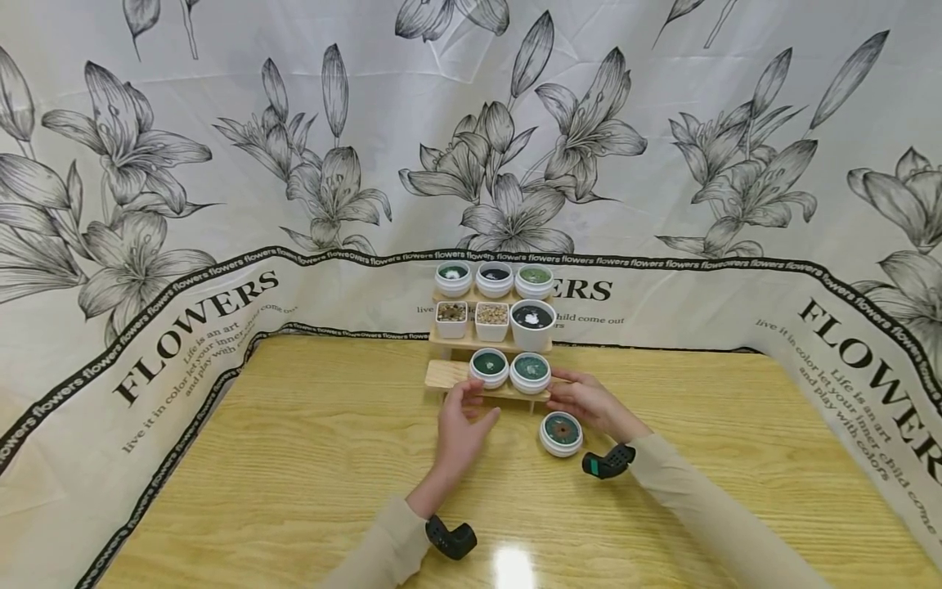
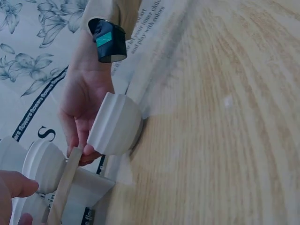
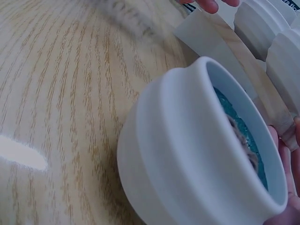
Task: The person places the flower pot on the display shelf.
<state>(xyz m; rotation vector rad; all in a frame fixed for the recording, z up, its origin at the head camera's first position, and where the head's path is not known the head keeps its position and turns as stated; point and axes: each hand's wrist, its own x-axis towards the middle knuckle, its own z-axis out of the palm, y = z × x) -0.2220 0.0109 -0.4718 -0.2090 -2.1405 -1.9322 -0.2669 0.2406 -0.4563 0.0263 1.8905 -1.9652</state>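
Note:
A three-tier wooden stand carries small white pots. On its lowest step are two round pots with green tops, a left pot and a right pot. My left hand is at the front of that step, its fingertips by the left pot and its thumb held apart. My right hand is at the step's right end; in the left wrist view its thumb and fingers pinch the board. On the table before it stands a loose round pot with a teal and brown top.
The upper steps hold several more pots, among them a square pot and a larger dark-topped pot. Behind the stand hangs a flower-printed cloth. The wooden table extends to both sides.

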